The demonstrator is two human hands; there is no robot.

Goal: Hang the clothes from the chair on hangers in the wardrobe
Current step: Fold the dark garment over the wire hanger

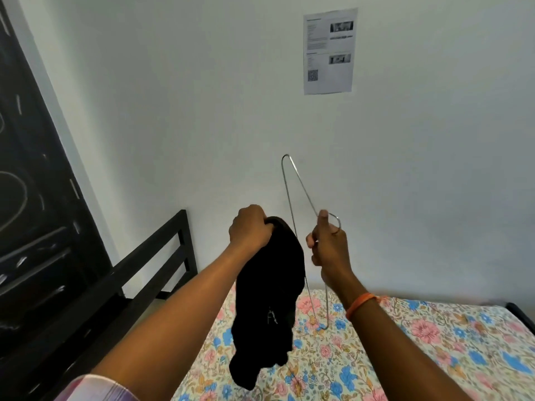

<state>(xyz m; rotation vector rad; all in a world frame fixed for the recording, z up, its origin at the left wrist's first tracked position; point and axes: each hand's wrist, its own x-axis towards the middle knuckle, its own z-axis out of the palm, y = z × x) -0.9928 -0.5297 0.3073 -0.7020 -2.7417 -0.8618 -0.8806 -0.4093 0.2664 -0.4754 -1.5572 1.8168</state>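
Note:
My left hand (250,227) is raised over the bed and grips the top of a black garment (269,302), which hangs down bunched below the fist. My right hand (328,244) holds a thin metal wire hanger (295,192) by its neck, close to the right of the garment. The hanger is turned on end: one corner points up against the wall, the other end reaches down toward the bed. Its long edge runs behind the black garment, touching or nearly touching it. No chair or wardrobe is in view.
A bed with a floral sheet (405,342) lies below my hands, with a black slatted frame end (162,256) at its left. A dark door-like panel (34,198) fills the left edge. A printed paper sheet (329,50) is stuck on the white wall.

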